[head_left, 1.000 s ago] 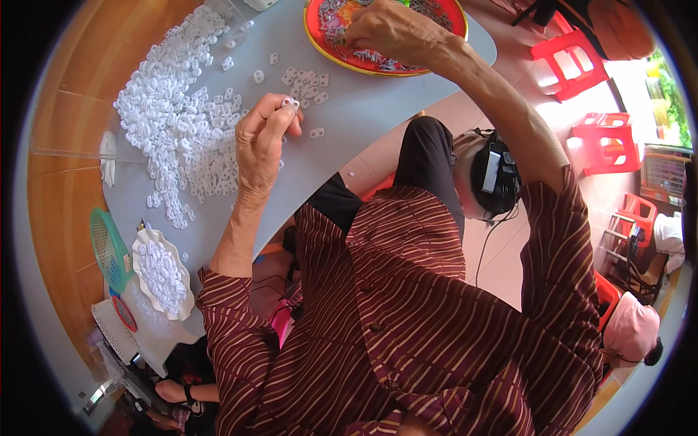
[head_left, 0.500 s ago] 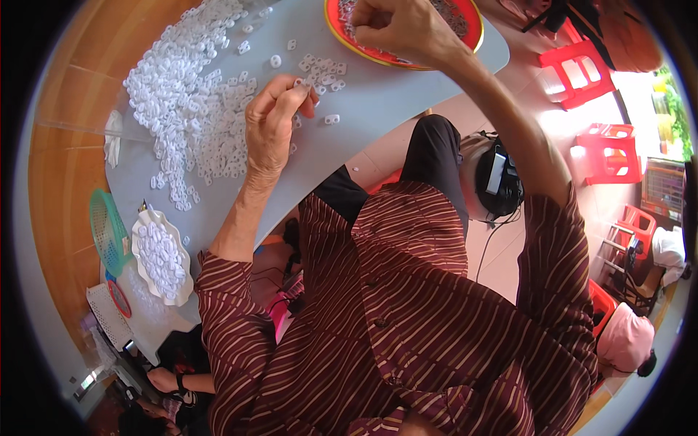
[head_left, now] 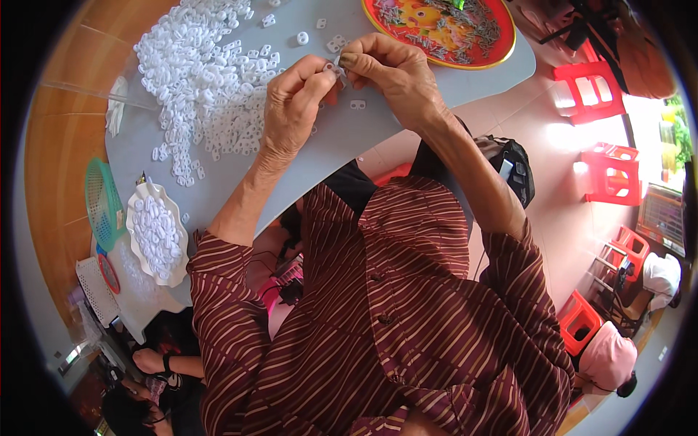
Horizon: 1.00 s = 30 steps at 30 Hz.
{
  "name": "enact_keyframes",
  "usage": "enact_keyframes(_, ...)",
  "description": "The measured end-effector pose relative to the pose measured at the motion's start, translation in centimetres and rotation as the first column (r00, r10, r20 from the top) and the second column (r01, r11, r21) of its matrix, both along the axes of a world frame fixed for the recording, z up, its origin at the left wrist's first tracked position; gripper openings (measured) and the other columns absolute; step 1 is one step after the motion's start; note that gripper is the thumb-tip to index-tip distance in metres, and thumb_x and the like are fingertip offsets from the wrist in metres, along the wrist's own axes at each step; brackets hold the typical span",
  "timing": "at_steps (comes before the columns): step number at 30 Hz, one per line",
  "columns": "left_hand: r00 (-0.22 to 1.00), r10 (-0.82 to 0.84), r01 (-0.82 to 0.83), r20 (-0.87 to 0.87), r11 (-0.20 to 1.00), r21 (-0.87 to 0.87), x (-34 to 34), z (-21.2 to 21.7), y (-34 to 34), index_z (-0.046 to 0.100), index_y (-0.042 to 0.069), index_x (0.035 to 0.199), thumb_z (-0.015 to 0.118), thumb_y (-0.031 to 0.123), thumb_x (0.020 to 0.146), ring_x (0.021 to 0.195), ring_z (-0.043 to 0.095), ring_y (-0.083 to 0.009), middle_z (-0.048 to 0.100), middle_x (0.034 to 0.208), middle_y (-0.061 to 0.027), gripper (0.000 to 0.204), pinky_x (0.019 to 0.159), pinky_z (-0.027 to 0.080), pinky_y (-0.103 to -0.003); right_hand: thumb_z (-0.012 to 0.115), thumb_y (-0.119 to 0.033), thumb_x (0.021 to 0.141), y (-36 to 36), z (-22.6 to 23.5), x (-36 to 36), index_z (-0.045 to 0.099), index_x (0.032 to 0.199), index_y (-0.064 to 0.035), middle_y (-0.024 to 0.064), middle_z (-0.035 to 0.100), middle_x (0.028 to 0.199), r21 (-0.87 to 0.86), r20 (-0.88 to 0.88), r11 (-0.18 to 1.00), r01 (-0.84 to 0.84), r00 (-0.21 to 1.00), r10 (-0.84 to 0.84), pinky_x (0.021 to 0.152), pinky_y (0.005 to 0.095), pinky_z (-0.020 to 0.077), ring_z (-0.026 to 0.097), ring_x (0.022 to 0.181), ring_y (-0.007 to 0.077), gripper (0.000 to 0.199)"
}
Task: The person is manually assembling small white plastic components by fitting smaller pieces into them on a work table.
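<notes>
My left hand [head_left: 297, 105] is closed in a pinch on a small white plastic piece [head_left: 333, 69] over the table. Against it my right hand [head_left: 396, 78] is also pinched, its thumb and fingertips meeting the left fingertips; what it holds is too small to make out. A loose white two-holed piece [head_left: 358, 105] lies just below the hands. To the left spreads a big heap of white plastic pieces [head_left: 182, 69]. Beyond my right hand sits a red plate with a yellow rim [head_left: 507, 38], holding many small grey metal pins [head_left: 476, 33].
On the grey table [head_left: 218, 198], a scalloped white dish [head_left: 182, 251] full of white pieces stands at left, beside a green basket [head_left: 102, 203]. Red stools [head_left: 590, 91] stand on the floor at right. Another person's hand [head_left: 149, 361] shows at lower left.
My right hand has come from over the red plate, down and left, to meet my left hand. The plate's pins are now uncovered. The whole view has shifted slightly.
</notes>
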<state>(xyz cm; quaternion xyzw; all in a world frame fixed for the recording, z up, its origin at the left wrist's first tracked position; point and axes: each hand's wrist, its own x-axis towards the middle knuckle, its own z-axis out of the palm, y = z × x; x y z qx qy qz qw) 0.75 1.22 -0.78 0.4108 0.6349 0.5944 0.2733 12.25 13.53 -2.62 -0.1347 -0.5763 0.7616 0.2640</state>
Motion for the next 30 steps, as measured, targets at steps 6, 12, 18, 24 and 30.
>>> enact_keyframes(6, 0.999, 0.013, -0.013, -0.047, 1.0, -0.007, 0.4, 0.1, 0.1, 0.059, 0.002, 0.078, 0.053, 0.017, 0.088, 0.058, 0.043, -0.0046, 0.054, 0.062, 0.0023, 0.019, 0.053, 0.037, -0.022, 0.065, -0.011, 0.087, -0.4, 0.0, -0.2, 0.062, 0.105, -0.0012, 0.0022, 0.065, 0.085, -0.028, -0.073, 0.999, 0.046, 0.996, -0.048, 0.069, 0.0215, 0.0501, 0.059, 0.074, 0.0075, 0.02)
enact_keyframes(12, 0.998, 0.005, -0.007, -0.056, 1.0, -0.026, 0.3, -0.2, 0.0, 0.058, 0.002, 0.078, 0.053, 0.017, 0.088, 0.058, 0.043, -0.0043, 0.052, 0.061, 0.0029, 0.019, 0.054, 0.037, -0.022, 0.064, -0.008, 0.087, -0.6, 0.0, -0.1, 0.061, 0.107, -0.0011, 0.0028, 0.065, 0.087, 0.005, -0.054, 0.998, 0.058, 0.997, -0.057, 0.07, 0.022, 0.0507, 0.06, 0.076, 0.0081, 0.022)
enact_keyframes(18, 0.995, -0.001, 0.0, -0.101, 1.0, -0.017, 0.0, -0.6, -0.1, 0.056, 0.002, 0.077, 0.054, 0.017, 0.088, 0.057, 0.041, -0.0042, 0.049, 0.061, 0.0035, 0.018, 0.052, 0.036, -0.023, 0.065, -0.007, 0.086, -0.6, 0.0, 0.1, 0.06, 0.107, 0.0005, 0.0045, 0.065, 0.088, 0.106, -0.029, 0.99, 0.088, 0.996, -0.086, 0.071, 0.0229, 0.0518, 0.061, 0.078, 0.009, 0.023)
enact_keyframes(24, 0.976, -0.054, 0.046, -0.212, 0.998, -0.046, -0.4, -0.7, -0.1, 0.056, 0.002, 0.08, 0.057, 0.017, 0.09, 0.057, 0.042, -0.0051, 0.048, 0.061, 0.0026, 0.017, 0.052, 0.037, -0.023, 0.064, -0.007, 0.086, -0.4, -0.2, 0.1, 0.06, 0.106, 0.0019, 0.0054, 0.065, 0.087, 0.203, -0.061, 0.973, 0.107, 0.993, -0.096, 0.073, 0.0234, 0.0533, 0.062, 0.077, 0.0097, 0.022)
enact_keyframes(30, 0.968, -0.12, 0.114, -0.221, 0.993, -0.036, -0.4, -0.4, 0.0, 0.057, 0.001, 0.084, 0.056, 0.015, 0.09, 0.059, 0.044, -0.0056, 0.051, 0.063, 0.0018, 0.015, 0.053, 0.038, -0.023, 0.065, -0.013, 0.087, 0.9, 0.3, 0.6, 0.064, 0.093, 0.0019, 0.003, 0.065, 0.077, 0.321, 0.041, 0.947, 0.024, 0.998, -0.039, 0.065, 0.0212, 0.0511, 0.06, 0.072, 0.0078, 0.016)
